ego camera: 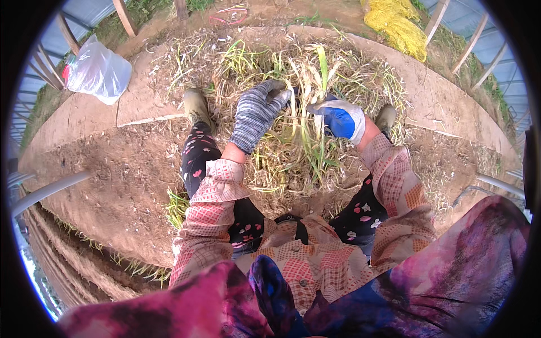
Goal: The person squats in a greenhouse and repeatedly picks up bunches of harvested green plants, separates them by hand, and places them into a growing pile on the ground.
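Long leafy stalks, green and dried pale (305, 110), stand between my two gloved hands, their leaf ends hanging down towards me. My left hand (258, 110), in a grey striped knit glove, is curled at the left side of the stalks, fingertips touching a pale stalk. My right hand (339, 119), in a white glove with a blue coated palm, closes around the stalks from the right. Beneath both hands lies a wide heap of similar cut stalks and dry leaves (270, 156), with a greener clump (243, 57) at its far side.
A translucent plastic bag (100, 69) stands on a flat brown board (141, 101) at the left. Yellow netting (395, 27) lies at the far right, and a pink cord loop (228, 16) at the far side. A grey pipe (50, 192) juts in from the left. My boots flank the heap.
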Demonstrator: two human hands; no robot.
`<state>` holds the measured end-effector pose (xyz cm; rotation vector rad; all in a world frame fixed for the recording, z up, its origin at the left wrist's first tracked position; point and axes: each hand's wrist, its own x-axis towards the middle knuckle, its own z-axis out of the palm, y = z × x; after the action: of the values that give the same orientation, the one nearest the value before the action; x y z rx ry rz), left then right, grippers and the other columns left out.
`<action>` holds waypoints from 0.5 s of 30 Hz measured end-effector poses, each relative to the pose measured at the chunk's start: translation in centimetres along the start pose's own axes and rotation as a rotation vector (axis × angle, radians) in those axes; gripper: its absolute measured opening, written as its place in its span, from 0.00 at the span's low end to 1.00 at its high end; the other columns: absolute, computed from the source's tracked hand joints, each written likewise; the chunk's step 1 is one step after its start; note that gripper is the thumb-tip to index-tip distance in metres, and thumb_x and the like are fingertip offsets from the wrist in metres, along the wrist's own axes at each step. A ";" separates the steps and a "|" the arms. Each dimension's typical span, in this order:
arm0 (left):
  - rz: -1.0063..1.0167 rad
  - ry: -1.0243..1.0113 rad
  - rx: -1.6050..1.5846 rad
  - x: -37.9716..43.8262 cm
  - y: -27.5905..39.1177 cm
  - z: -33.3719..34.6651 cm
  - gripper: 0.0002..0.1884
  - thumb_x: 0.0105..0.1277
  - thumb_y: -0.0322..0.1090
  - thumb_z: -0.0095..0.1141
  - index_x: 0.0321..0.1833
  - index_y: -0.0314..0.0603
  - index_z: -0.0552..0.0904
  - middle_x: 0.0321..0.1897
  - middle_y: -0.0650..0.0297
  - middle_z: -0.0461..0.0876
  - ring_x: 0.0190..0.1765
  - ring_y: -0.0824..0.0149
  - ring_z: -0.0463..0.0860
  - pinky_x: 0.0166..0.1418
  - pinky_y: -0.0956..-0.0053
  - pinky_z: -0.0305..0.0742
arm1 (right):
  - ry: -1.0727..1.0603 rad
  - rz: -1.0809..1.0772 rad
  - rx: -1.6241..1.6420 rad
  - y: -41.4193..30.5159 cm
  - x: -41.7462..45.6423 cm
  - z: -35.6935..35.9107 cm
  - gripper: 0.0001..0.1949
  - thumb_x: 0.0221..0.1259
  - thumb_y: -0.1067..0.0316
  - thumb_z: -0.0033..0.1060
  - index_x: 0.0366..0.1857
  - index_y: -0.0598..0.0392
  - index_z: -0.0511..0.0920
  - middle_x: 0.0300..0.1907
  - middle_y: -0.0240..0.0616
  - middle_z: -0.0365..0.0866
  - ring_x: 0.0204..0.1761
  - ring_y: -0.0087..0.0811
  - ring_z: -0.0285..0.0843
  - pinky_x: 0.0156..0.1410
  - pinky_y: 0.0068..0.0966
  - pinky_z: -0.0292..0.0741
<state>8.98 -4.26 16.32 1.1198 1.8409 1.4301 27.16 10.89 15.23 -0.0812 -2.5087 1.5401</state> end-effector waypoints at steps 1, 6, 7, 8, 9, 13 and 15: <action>-0.054 -0.132 0.102 -0.1 0.5 0.2 0.17 0.63 0.37 0.62 0.50 0.33 0.80 0.37 0.59 0.84 0.40 0.73 0.80 0.47 0.77 0.76 | 0.017 0.156 0.168 0.4 -0.4 0.3 0.14 0.62 0.72 0.56 0.51 0.59 0.79 0.42 0.38 0.82 0.41 0.25 0.78 0.49 0.22 0.73; -0.101 -0.130 -0.256 0.1 -0.9 1.5 0.17 0.63 0.36 0.63 0.51 0.35 0.81 0.39 0.62 0.84 0.42 0.74 0.79 0.49 0.77 0.74 | 0.179 0.598 0.897 -1.2 0.3 1.2 0.16 0.62 0.69 0.58 0.52 0.66 0.76 0.52 0.43 0.80 0.54 0.26 0.75 0.61 0.19 0.67; -0.198 -0.120 -0.335 0.2 -1.2 1.4 0.17 0.63 0.35 0.62 0.53 0.37 0.79 0.42 0.64 0.83 0.44 0.73 0.79 0.53 0.77 0.73 | 0.216 0.548 0.948 -1.0 0.4 1.4 0.17 0.62 0.69 0.58 0.53 0.66 0.76 0.52 0.44 0.79 0.55 0.26 0.75 0.62 0.19 0.66; -0.237 -0.080 -0.518 0.5 -1.3 1.5 0.15 0.65 0.34 0.59 0.52 0.36 0.79 0.42 0.63 0.82 0.45 0.71 0.79 0.55 0.76 0.72 | 0.201 0.563 0.773 -1.2 -0.1 0.9 0.18 0.62 0.70 0.58 0.54 0.65 0.75 0.53 0.45 0.79 0.57 0.28 0.74 0.66 0.20 0.63; -0.283 -0.035 -0.700 0.6 -0.7 1.6 0.12 0.66 0.33 0.57 0.50 0.36 0.79 0.42 0.63 0.82 0.46 0.68 0.79 0.57 0.74 0.72 | 0.185 0.644 0.863 0.2 -0.3 1.0 0.20 0.61 0.71 0.58 0.58 0.61 0.72 0.52 0.46 0.79 0.55 0.30 0.76 0.61 0.22 0.70; -0.038 0.111 -1.392 3.7 -0.4 -2.9 0.07 0.69 0.29 0.46 0.45 0.35 0.72 0.38 0.56 0.77 0.44 0.58 0.77 0.59 0.59 0.73 | 0.219 0.639 1.166 -0.7 -0.1 0.8 0.15 0.58 0.72 0.60 0.50 0.62 0.76 0.40 0.39 0.82 0.37 0.23 0.79 0.37 0.17 0.77; -0.037 0.210 -1.215 5.1 -1.2 -5.4 0.07 0.69 0.31 0.46 0.45 0.37 0.73 0.35 0.61 0.76 0.40 0.65 0.77 0.52 0.68 0.76 | 0.118 0.545 1.221 2.3 -0.7 -0.1 0.21 0.58 0.74 0.59 0.56 0.62 0.70 0.46 0.43 0.81 0.40 0.28 0.81 0.44 0.21 0.79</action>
<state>1.65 -2.66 17.03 0.3012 0.7318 2.1733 27.78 11.90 13.15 -0.6523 -1.1166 2.8467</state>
